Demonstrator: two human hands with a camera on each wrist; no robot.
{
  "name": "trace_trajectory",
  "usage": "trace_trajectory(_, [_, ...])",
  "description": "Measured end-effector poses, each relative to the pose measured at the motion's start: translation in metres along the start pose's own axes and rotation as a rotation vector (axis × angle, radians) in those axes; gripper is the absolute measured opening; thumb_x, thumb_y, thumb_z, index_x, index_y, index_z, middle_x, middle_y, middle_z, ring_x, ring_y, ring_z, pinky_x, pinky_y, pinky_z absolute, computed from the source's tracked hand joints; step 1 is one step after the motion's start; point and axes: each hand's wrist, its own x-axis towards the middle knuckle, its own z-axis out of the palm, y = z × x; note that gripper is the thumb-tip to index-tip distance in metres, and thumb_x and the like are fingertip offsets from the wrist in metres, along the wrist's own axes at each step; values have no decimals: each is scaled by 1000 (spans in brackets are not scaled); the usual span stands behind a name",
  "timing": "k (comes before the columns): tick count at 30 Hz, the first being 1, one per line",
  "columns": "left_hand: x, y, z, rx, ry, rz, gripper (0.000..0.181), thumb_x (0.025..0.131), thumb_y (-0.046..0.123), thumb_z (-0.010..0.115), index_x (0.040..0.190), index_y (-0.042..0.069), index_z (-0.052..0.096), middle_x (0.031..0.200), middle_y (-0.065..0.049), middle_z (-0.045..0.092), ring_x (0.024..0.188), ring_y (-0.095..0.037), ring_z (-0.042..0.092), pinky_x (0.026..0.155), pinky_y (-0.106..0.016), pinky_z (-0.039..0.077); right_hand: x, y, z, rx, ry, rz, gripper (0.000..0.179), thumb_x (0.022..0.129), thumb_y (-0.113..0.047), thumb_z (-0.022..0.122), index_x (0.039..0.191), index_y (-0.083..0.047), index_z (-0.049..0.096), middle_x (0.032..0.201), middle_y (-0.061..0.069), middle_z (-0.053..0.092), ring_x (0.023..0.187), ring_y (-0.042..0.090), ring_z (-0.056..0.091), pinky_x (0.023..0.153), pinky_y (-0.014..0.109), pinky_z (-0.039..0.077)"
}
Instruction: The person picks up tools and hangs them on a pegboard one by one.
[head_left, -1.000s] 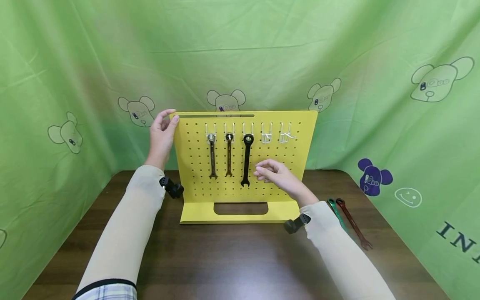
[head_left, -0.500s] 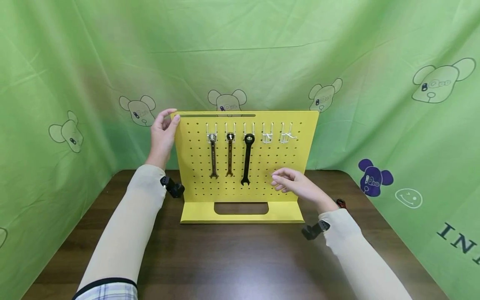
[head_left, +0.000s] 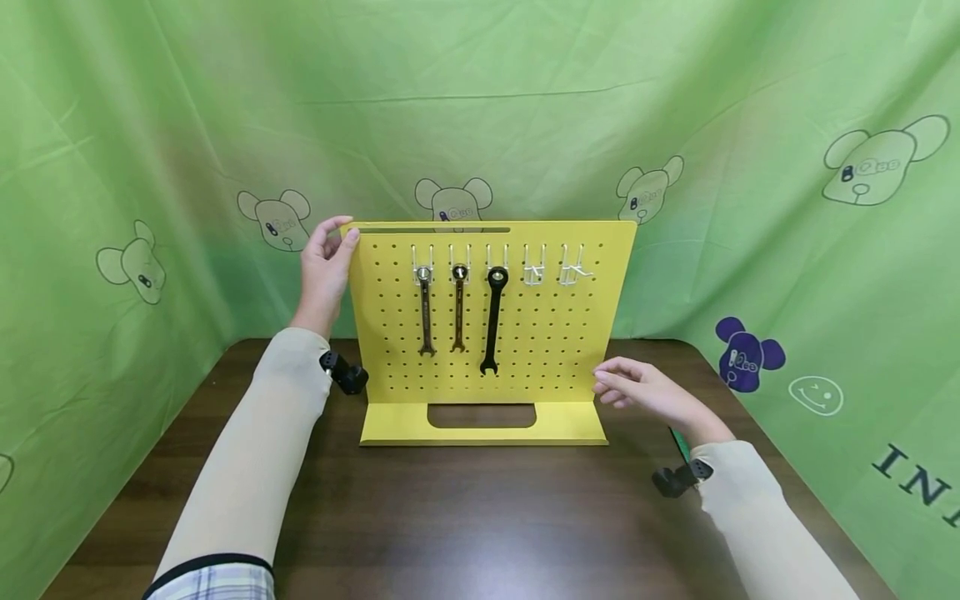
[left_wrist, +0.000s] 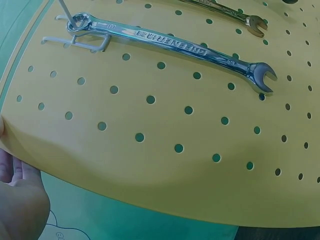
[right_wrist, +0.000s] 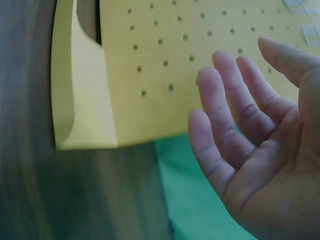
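Note:
My left hand (head_left: 324, 271) pinches the upper left corner of a yellow pegboard (head_left: 555, 358), thumb in front and fingers behind. Three wrenches hang on the board's white hooks: a silver wrench (head_left: 426, 317), a brownish wrench (head_left: 459, 312) and a longer black wrench (head_left: 492, 325). Close up in the left wrist view, the silver wrench (left_wrist: 175, 44) hangs by its ring end. Off the board's lower right edge, my right hand (head_left: 651, 393) holds nothing; its fingers are loosely bent, palm bare in the right wrist view. Part of a green wrench (head_left: 680, 444) shows beside the right wrist.
Two white hooks, one (head_left: 533, 275) beside the black wrench and another (head_left: 574, 273) further right, carry nothing. The board's base (head_left: 397, 425) stands on a dark wooden table (head_left: 450, 517). Green printed curtains (head_left: 480, 108) enclose the back and sides.
My right hand has moved right and down, away from the black wrench to beyond the board's edge. Its arm now hides the red wrench and most of the green one. The left hand stays put.

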Motion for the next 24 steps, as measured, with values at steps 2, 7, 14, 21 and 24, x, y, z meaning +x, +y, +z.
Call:
trace_trajectory(2, [0,0,0,0,-2,-4,30,99,25,65,127,17,63,104,-2,61,92,-14,58,81,-24,54,-8,6,-7,-4,5,8,45,106,-28,54,132,9,50,116,24,65,96,23,67,88,42,56])
trace_trajectory(7, [1,-1,0,-1,-9,-7,31,99,26,65,128,16,63,106,-2,61,93,-15,58,82,-25,54,-26,22,-23,-12,26,39,44,106,-27,53,133,8,49,115,21,66,97,23,67,85,37,57])
trace_trajectory(14, [1,0,-2,-15,-11,-3,28,98,25,66,125,18,64,103,-2,60,90,-14,58,78,-23,54,-47,46,-42,-22,46,60,41,106,-24,53,131,8,50,112,12,68,96,19,68,82,37,58])
trace_trajectory(21, [1,-1,0,13,-6,6,26,99,25,65,125,21,64,103,-2,60,91,-14,58,80,-24,54,-62,67,-54,-35,52,113,44,103,-18,57,132,14,47,110,13,70,95,17,68,79,35,58])
trace_trajectory(24, [0,-1,0,6,3,9,25,98,24,66,123,21,65,102,-2,61,90,-14,58,78,-24,54,-65,75,-58,-58,54,132,46,103,-16,58,132,16,46,112,20,69,95,15,68,78,34,58])
